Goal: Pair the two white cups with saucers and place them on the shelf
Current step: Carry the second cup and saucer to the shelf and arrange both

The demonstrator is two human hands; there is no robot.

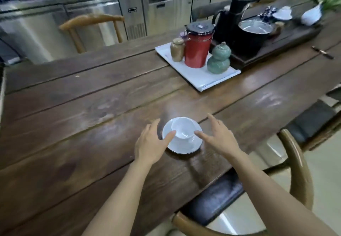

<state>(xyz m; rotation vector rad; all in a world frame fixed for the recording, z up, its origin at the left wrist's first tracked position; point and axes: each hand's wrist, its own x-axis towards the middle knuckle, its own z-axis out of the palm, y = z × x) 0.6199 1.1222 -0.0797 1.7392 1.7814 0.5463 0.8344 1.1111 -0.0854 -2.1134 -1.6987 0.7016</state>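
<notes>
L hand (pixel 149 144) & R hand (pixel 220 138) grips open, empty, flanking cup (pixel 183 129) on saucer (pixel 184 146) | tray (pixel 201 80) beyond

Dark plank table (pixel 73 106), white saucer (pixel 184 148), white tray (pixel 199 79), dark tea tray (pixel 287 38)

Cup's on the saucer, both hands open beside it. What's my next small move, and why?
Probably close both hands onto the saucer's rim and lift. The small white porcelain cup already sits upright on the round white saucer, paired. The left hand and right hand flank it with fingers spread, gripping nothing yet. No shelf is in view.
</notes>
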